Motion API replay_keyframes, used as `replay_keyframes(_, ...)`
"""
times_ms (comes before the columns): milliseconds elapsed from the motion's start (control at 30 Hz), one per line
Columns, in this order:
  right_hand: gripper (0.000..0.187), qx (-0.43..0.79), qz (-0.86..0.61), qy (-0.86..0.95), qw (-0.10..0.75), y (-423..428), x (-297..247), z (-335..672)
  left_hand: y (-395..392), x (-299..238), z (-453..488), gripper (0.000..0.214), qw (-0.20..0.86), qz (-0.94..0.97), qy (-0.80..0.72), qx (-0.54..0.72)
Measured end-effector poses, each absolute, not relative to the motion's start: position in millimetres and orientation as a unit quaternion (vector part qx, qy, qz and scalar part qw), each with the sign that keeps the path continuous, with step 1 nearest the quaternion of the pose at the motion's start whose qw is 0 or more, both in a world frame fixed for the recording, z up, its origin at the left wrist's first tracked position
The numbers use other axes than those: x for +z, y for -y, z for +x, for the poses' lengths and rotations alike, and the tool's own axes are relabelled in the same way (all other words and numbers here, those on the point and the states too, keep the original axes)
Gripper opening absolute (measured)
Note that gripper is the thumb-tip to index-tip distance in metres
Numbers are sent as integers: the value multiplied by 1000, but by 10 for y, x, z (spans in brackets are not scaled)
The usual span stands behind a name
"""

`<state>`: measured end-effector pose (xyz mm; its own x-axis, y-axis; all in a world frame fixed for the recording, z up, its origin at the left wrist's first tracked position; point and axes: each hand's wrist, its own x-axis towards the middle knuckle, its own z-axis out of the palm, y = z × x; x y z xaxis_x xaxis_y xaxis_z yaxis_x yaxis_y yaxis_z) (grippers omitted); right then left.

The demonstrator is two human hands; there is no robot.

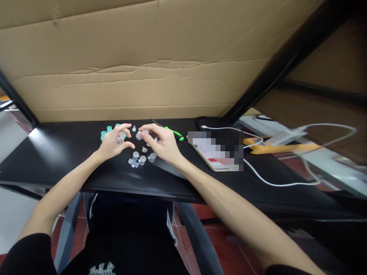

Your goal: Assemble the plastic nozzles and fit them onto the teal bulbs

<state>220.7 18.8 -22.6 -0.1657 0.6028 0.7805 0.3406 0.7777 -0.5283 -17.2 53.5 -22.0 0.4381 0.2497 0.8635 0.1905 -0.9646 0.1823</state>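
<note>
Two hands (114,143), roughly eight clear caps (142,159).

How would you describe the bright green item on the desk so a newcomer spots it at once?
Start at the black desk below the big cardboard sheet. Just beyond the right hand, between it and the blurred-out pad, lies the green tool, thin and slanted. It is the only neon-green thing; the small caps nearby are clear or teal.
</note>
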Motion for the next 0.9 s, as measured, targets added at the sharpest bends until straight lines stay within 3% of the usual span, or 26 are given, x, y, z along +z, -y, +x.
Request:
replay_keyframes(300, 20, 151, -326, 755, 549, -142, -216, 2198, -434, -219, -145, 27, 31, 864, -154, 479)
replay_keyframes(467, 11, 62, -331, 786, 518, -239, -156, 2329, -478, -246, -131, 10, 108, 847, -141, 502)
replay_keyframes(567, 15, 12, -333, 808, 485, -313, -147, 2414, -515, -255, -124, 12, 138, 819, -142, 538)
replay_keyframes(767, 19, 30, -368, 791, 487, -375, -188, 2436, -536, -222, -145, 22, 169, 811, -171, 534)
replay_keyframes(900, 15, 71, -369, 775, 508, -323, -175, 2404, -516, -204, -143, 33, 102, 846, -193, 487)
